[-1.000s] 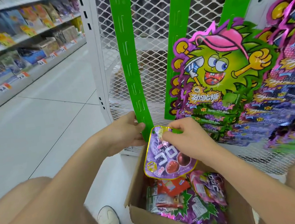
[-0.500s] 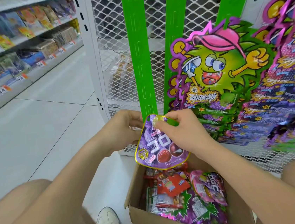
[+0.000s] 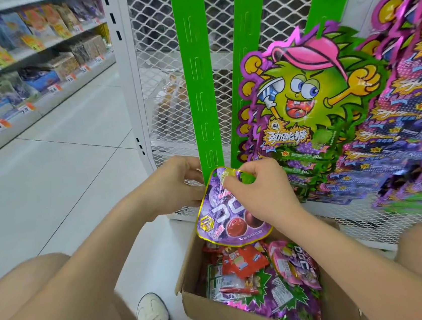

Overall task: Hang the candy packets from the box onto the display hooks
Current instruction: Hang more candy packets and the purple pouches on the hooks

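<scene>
Head view: left hand (image 3: pixel 172 188) is gripping the bare green display strip (image 3: pixel 197 82), right hand (image 3: pixel 258 194) is pinching a purple gummy packet (image 3: pixel 224 221), and the cardboard box (image 3: pixel 248 316) is holding many more.

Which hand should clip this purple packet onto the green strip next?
Right. The right hand pinches the top edge of the purple packet at the lower end of the green strip, so it can probably clip it on. The left hand holds the strip's end, steadying it.
</scene>
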`<move>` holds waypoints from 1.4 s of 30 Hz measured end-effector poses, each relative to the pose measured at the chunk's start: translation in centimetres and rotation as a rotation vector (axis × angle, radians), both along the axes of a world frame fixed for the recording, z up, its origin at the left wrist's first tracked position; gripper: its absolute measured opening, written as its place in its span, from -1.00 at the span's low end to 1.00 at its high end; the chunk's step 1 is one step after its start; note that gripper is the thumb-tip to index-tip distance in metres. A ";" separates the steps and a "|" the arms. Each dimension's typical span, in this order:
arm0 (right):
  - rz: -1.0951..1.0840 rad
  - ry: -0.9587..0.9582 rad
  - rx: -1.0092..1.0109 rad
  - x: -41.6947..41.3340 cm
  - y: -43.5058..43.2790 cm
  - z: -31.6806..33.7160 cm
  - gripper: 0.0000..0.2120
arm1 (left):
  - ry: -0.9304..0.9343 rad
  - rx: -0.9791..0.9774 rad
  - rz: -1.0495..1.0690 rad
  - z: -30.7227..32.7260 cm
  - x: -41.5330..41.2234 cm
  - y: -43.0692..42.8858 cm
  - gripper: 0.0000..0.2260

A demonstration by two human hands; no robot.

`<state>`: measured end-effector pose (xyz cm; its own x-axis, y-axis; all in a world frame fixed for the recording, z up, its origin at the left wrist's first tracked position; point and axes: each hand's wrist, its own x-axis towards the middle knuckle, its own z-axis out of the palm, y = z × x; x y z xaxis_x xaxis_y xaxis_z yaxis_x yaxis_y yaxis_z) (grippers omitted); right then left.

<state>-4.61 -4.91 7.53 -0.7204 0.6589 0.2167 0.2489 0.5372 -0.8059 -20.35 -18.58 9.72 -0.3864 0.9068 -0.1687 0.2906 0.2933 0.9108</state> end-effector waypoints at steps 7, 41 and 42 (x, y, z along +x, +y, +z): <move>-0.104 -0.045 0.122 0.1 -0.6 -0.4 -0.55 | -0.009 -0.016 -0.051 0.6 0.5 -0.1 -0.65; 0.024 -0.178 0.031 0.5 0.7 -2.0 -0.43 | -0.150 -0.034 0.093 -1.0 0.7 0.8 -0.75; 0.065 -0.211 0.015 0.6 0.7 -2.2 -0.41 | -0.098 -0.036 0.097 -1.3 0.6 0.8 -0.77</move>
